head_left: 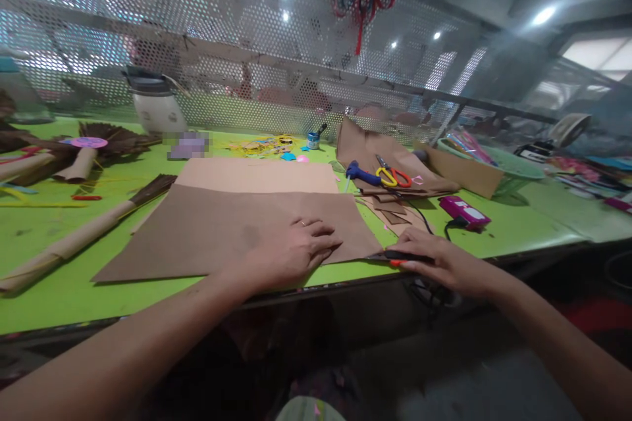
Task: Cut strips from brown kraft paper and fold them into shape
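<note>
A large brown paper sheet (212,227) lies flat on the green table (59,289), its far part a lighter tan. My left hand (291,251) presses flat on the sheet's near right corner, fingers stretched out, a ring on one finger. My right hand (439,262) is closed around a black and red cutting tool (395,256), whose tip touches the sheet's right corner at the table's front edge.
Rolled brown paper tubes (69,243) lie at the left. Scissors with yellow and red handles (392,176) rest on brown paper scraps, beside a blue tool (363,174). A pink device (464,212) with a cable, a green basket (513,171), a white jar (158,108) and a mesh wall stand behind.
</note>
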The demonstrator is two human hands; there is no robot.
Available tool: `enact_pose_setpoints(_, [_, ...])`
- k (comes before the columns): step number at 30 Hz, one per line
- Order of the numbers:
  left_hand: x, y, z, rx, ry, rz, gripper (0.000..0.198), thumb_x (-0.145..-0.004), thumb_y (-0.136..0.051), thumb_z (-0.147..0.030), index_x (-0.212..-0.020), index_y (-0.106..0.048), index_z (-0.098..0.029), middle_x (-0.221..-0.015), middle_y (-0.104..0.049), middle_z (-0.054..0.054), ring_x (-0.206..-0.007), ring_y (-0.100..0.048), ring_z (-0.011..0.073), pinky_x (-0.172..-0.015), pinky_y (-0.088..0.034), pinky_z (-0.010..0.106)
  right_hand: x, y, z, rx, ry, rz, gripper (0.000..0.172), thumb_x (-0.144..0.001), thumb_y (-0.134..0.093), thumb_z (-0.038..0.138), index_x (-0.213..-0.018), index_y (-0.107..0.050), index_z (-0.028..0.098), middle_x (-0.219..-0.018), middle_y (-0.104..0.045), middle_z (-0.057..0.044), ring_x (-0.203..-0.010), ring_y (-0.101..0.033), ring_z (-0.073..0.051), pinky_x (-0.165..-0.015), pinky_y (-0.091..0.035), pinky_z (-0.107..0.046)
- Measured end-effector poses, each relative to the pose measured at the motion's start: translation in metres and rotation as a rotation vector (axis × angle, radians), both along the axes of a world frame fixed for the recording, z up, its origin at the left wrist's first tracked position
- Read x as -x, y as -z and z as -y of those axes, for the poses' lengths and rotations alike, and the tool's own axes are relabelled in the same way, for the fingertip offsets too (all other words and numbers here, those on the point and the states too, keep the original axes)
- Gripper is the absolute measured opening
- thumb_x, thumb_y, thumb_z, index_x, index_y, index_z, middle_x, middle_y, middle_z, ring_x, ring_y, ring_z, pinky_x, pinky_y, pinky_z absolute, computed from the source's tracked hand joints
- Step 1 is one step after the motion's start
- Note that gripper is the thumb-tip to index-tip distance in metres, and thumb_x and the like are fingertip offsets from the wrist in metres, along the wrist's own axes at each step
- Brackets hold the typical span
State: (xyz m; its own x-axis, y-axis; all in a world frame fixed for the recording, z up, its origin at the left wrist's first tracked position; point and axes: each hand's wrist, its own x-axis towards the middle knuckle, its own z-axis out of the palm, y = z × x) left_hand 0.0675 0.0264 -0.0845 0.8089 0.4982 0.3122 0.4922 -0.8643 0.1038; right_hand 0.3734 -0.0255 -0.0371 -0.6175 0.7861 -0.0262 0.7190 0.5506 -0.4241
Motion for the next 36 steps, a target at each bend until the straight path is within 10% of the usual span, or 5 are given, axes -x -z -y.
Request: enact_pose_setpoints(36, [-0.001,-0.004,0.000,-0.005,-0.001,0.034,0.038,-0.098,-0.028,-0.029,-0.117,-0.060,-0.018,-0.121,-0.062,0.010,-0.110,-0.055,0.0206,-0.096,-0.038,0.037,0.040,0.010,0.013,-0.113,-0.021,-0.071,0.032,-0.094,-0.044,0.035,-0.116,-0.061,0.019,-0.102,-0.057,-0.011,-0.098,-0.051,-0.021,-0.088,-0.043,-0.035])
